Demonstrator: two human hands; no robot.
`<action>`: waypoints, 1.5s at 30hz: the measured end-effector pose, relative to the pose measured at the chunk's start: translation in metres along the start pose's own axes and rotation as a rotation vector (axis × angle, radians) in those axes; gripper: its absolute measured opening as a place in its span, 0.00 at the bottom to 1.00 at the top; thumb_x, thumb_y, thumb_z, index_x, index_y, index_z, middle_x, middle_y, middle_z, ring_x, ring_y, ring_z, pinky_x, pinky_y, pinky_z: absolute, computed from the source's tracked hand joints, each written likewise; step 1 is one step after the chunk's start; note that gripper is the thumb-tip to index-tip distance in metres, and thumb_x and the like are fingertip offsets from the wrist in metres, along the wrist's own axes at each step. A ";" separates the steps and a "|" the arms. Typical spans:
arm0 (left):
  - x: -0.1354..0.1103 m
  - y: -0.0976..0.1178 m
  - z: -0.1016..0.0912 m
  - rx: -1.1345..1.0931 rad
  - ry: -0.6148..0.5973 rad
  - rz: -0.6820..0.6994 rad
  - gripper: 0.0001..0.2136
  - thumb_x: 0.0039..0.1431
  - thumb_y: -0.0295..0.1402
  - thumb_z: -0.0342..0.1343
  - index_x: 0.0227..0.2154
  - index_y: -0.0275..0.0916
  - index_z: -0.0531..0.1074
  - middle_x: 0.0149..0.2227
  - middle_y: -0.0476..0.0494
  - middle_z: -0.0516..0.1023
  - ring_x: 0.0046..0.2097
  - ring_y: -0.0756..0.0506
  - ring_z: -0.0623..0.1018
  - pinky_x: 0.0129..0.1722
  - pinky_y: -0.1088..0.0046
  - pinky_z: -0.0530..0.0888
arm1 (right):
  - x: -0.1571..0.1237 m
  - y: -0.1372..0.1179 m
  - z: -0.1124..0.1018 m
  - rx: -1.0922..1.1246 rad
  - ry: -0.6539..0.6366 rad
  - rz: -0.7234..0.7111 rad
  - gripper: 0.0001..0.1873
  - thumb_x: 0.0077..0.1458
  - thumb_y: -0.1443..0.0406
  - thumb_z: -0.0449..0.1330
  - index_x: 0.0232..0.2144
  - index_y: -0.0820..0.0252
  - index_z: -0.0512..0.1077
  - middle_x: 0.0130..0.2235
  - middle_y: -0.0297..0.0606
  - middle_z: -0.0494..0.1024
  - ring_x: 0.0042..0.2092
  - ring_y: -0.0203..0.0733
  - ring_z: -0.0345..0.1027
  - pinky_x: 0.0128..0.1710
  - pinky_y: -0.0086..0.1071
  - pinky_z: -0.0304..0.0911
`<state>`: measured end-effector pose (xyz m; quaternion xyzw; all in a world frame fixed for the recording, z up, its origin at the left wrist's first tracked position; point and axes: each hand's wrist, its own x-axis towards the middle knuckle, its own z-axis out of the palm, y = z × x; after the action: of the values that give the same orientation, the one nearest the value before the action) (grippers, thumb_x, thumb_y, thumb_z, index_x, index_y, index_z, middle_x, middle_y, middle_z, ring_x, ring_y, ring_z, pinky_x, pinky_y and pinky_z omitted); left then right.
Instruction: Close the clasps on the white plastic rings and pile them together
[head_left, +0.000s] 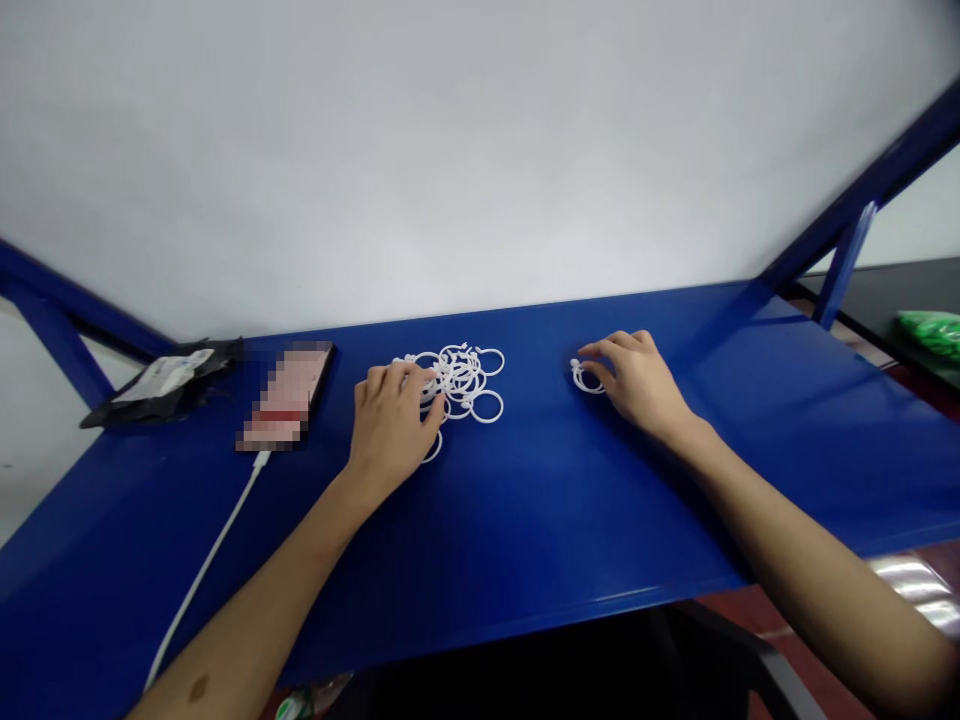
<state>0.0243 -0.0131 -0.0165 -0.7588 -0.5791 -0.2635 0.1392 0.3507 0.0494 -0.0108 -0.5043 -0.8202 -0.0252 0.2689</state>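
A pile of several white plastic rings (466,380) lies in the middle of the blue table (525,500). My left hand (394,420) rests palm down on the pile's left side, its fingers curled over some rings. My right hand (637,382) lies to the right, palm down, with its fingertips on a small separate cluster of white rings (583,377). Whether either hand grips a ring I cannot make out.
A phone (289,398) with a white cable (202,570) lies left of the pile. A black pouch (169,380) with a white label sits at the far left. Blue frame bars (847,215) rise at both ends. A green object (934,330) lies on a dark surface at right.
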 end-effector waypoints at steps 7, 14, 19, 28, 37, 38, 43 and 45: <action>0.002 0.005 -0.011 -0.010 0.044 0.021 0.04 0.64 0.32 0.56 0.40 0.41 0.74 0.38 0.44 0.82 0.45 0.37 0.72 0.44 0.58 0.63 | -0.006 -0.033 -0.003 0.077 0.055 -0.073 0.11 0.65 0.62 0.57 0.43 0.58 0.77 0.41 0.45 0.77 0.43 0.52 0.62 0.46 0.48 0.65; 0.000 0.025 -0.030 0.066 0.193 0.106 0.07 0.61 0.29 0.61 0.42 0.41 0.74 0.33 0.48 0.83 0.39 0.41 0.74 0.41 0.61 0.63 | -0.017 -0.062 -0.006 0.210 -0.019 -0.148 0.10 0.66 0.63 0.57 0.45 0.60 0.76 0.43 0.44 0.77 0.45 0.49 0.65 0.48 0.45 0.65; -0.005 0.043 -0.037 -0.048 0.255 0.196 0.13 0.60 0.30 0.64 0.47 0.41 0.71 0.31 0.51 0.83 0.36 0.44 0.75 0.41 0.63 0.65 | -0.022 -0.081 -0.011 0.421 -0.097 -0.189 0.09 0.67 0.62 0.57 0.45 0.59 0.74 0.43 0.41 0.79 0.44 0.45 0.69 0.49 0.43 0.65; -0.018 0.060 -0.027 -0.416 0.103 0.428 0.17 0.59 0.29 0.64 0.50 0.38 0.69 0.32 0.52 0.82 0.36 0.47 0.74 0.42 0.67 0.68 | -0.029 -0.100 -0.009 0.771 -0.310 0.035 0.10 0.64 0.62 0.60 0.46 0.59 0.74 0.37 0.35 0.80 0.37 0.36 0.73 0.37 0.31 0.69; -0.011 0.047 -0.026 -0.335 -0.016 0.321 0.12 0.61 0.24 0.56 0.48 0.36 0.71 0.43 0.40 0.78 0.47 0.42 0.74 0.49 0.61 0.69 | -0.028 -0.098 -0.005 0.779 -0.308 0.056 0.06 0.62 0.66 0.60 0.41 0.58 0.76 0.36 0.34 0.79 0.36 0.35 0.71 0.38 0.30 0.67; -0.010 0.046 -0.025 -0.305 -0.054 0.304 0.13 0.61 0.23 0.54 0.48 0.36 0.72 0.45 0.40 0.77 0.48 0.41 0.73 0.51 0.60 0.69 | -0.028 -0.098 -0.005 0.768 -0.303 0.045 0.06 0.62 0.67 0.60 0.41 0.59 0.76 0.36 0.35 0.79 0.36 0.35 0.71 0.38 0.30 0.67; -0.011 0.043 -0.019 -0.241 -0.138 0.328 0.08 0.64 0.27 0.54 0.44 0.39 0.75 0.41 0.44 0.79 0.46 0.41 0.73 0.48 0.61 0.67 | -0.026 -0.096 -0.007 0.699 -0.315 -0.016 0.06 0.63 0.68 0.58 0.39 0.60 0.76 0.34 0.34 0.76 0.36 0.36 0.69 0.39 0.32 0.65; -0.011 0.043 -0.018 -0.219 -0.122 0.336 0.06 0.66 0.29 0.54 0.40 0.40 0.76 0.38 0.46 0.80 0.45 0.42 0.73 0.47 0.61 0.66 | -0.025 -0.095 -0.008 0.670 -0.316 -0.048 0.06 0.64 0.68 0.57 0.38 0.60 0.75 0.31 0.34 0.74 0.34 0.36 0.67 0.37 0.32 0.64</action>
<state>0.0586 -0.0435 -0.0035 -0.8698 -0.4199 -0.2513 0.0626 0.2827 -0.0199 0.0065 -0.3667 -0.8258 0.3166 0.2887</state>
